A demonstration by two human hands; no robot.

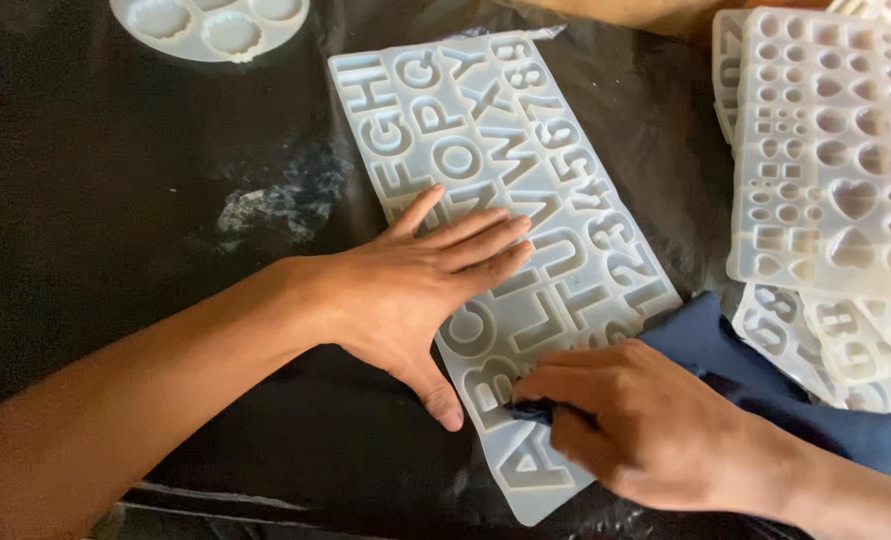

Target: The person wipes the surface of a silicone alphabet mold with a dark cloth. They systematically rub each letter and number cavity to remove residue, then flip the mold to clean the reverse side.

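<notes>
Nearest, the right hand (630,425) pinches a fold of dark blue cloth (765,385) against the near end of a translucent white silicone mould (505,250), a long rectangular sheet with raised letters and numerals. It lies slanted on the black plastic sheet (115,250). The left hand (415,290) presses flat on it, fingers spread wide. At the right sits a stack of similar moulds (825,160); at the far left lies a round mould (210,25).

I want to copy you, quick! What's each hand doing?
Left hand: open, flat on the white letter mould.
Right hand: closed, holding a dark blue cloth.
</notes>
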